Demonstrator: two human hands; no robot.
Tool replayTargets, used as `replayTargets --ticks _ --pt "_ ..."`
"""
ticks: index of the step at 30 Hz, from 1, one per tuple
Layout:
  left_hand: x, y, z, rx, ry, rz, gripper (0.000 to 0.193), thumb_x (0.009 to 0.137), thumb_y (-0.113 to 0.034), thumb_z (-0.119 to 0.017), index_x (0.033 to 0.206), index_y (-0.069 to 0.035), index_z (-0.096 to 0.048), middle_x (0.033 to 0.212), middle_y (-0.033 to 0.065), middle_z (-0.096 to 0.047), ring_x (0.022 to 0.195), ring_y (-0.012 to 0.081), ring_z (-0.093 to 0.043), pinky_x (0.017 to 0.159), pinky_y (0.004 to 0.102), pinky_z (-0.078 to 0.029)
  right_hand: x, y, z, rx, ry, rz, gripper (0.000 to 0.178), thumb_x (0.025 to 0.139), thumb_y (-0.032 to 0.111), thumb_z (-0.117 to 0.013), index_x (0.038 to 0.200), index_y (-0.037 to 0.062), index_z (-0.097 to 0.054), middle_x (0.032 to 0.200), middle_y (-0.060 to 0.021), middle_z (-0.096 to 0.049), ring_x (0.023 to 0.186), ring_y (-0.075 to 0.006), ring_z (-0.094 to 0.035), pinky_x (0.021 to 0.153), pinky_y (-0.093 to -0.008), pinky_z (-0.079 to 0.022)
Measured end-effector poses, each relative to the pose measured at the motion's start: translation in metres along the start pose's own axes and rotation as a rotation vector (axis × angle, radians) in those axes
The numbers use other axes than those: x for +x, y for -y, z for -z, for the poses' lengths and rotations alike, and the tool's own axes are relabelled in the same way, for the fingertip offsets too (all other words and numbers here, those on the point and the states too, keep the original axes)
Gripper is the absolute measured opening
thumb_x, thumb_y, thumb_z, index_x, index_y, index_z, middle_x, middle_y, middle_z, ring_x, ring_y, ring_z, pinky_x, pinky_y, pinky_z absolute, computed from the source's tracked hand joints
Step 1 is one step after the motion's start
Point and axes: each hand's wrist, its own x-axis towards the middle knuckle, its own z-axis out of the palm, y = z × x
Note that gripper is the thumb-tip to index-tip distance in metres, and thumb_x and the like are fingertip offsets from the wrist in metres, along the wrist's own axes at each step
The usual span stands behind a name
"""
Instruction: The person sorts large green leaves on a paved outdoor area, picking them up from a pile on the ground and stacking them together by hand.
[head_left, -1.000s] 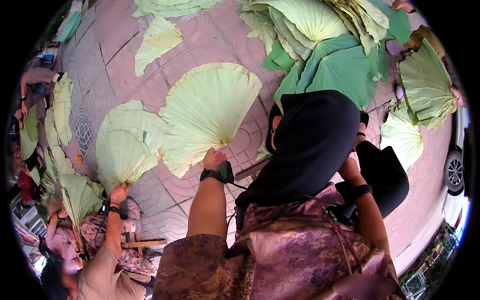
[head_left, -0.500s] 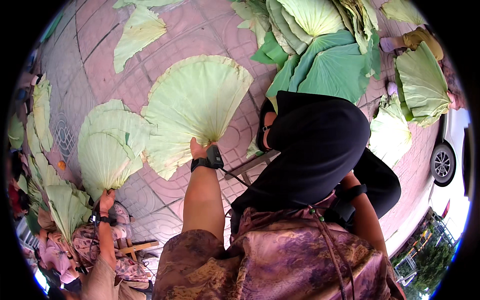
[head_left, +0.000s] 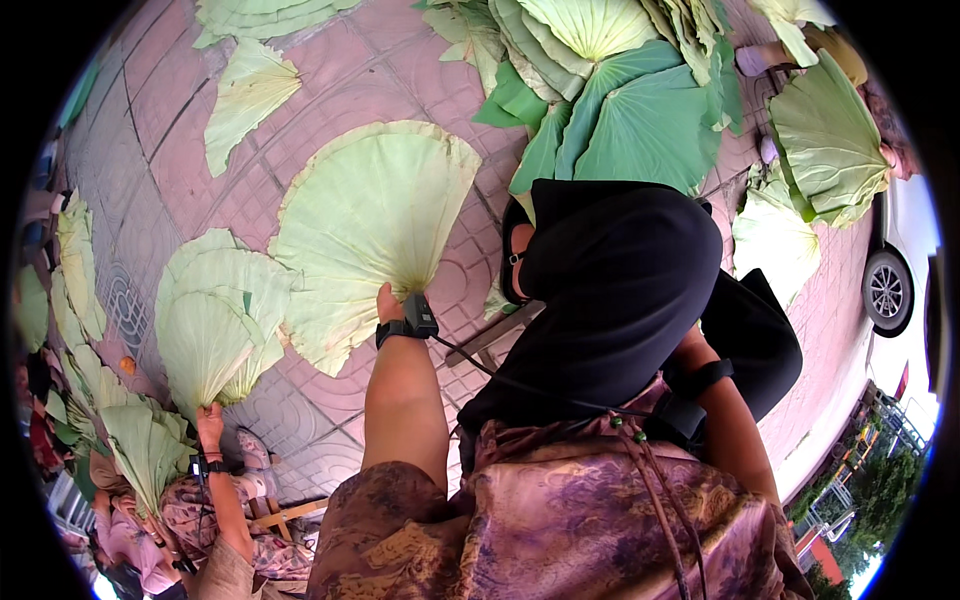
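My left hand (head_left: 390,304) is closed on the gathered stem end of a large pale-green lotus leaf (head_left: 375,205). The leaf fans out above the paving, away from me, with a browned, ragged rim. My right hand (head_left: 690,340) lies by my bent black-trousered leg (head_left: 620,270), its fingers hidden behind the leg. Just beyond my knee is a heap of dark green lotus leaves (head_left: 645,130), with paler ones (head_left: 595,25) stacked behind them. To the left of my leaf, a co-worker's hand (head_left: 209,425) holds a bunch of pale lotus leaves (head_left: 205,325).
A loose leaf piece (head_left: 248,95) lies on the pink paving (head_left: 330,60). Other people sit at the left, among more leaves (head_left: 140,440). At the right another person's hand (head_left: 900,160) holds a leaf bunch (head_left: 825,140). A parked car's wheel (head_left: 887,292) stands beyond.
The view has shifted slightly, and the ground leaves sit a little differently in it. My left hand keeps its hold on the lotus leaf. My right hand stays by my leg.
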Motion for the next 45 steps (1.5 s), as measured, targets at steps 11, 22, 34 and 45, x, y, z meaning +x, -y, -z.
replayTargets --ticks 11,22,34,45 --pt "0.111 -0.004 0.061 0.289 0.262 -0.298 0.060 0.084 -0.051 -0.054 0.110 0.002 -0.047 0.093 0.0179 -0.053 0.076 0.0312 -0.053 0.064 0.0446 -0.048 -0.008 0.012 0.009 -0.206 0.014 -0.034 0.032 0.082 0.020 -0.058 0.110 0.0030 -0.061 0.114 -0.0202 -0.059 0.110 -0.0334 -0.055 0.091 -0.0373 -0.044" --pt "0.123 -0.009 0.055 0.894 0.425 -0.520 0.055 0.092 -0.053 -0.031 0.089 -0.004 -0.057 0.067 0.0140 -0.056 0.051 0.0317 -0.051 0.045 0.0474 -0.041 -0.012 0.010 0.010 -0.245 0.051 -0.072 0.032 0.082 0.021 -0.058 0.108 0.0032 -0.062 0.111 -0.0205 -0.060 0.107 -0.0343 -0.056 0.089 -0.0383 -0.045" --pt "0.128 -0.030 0.043 1.583 0.040 -0.710 0.023 0.079 -0.014 -0.060 0.100 -0.004 -0.059 0.088 0.0160 -0.065 0.082 0.0288 -0.062 0.069 0.0375 -0.048 -0.012 0.006 0.005 -0.249 0.091 -0.107 0.031 0.081 0.022 -0.057 0.105 0.0033 -0.062 0.107 -0.0208 -0.061 0.103 -0.0352 -0.057 0.087 -0.0395 -0.046" --pt "0.110 -0.035 0.035 1.646 0.095 -0.738 0.028 0.074 -0.011 -0.063 0.100 -0.003 -0.058 0.089 0.0187 -0.066 0.085 0.0327 -0.065 0.072 0.0383 -0.048 -0.009 0.007 -0.002 -0.251 0.086 -0.091 0.030 0.081 0.023 -0.057 0.103 0.0035 -0.062 0.103 -0.0211 -0.062 0.100 -0.0360 -0.058 0.085 -0.0406 -0.047"
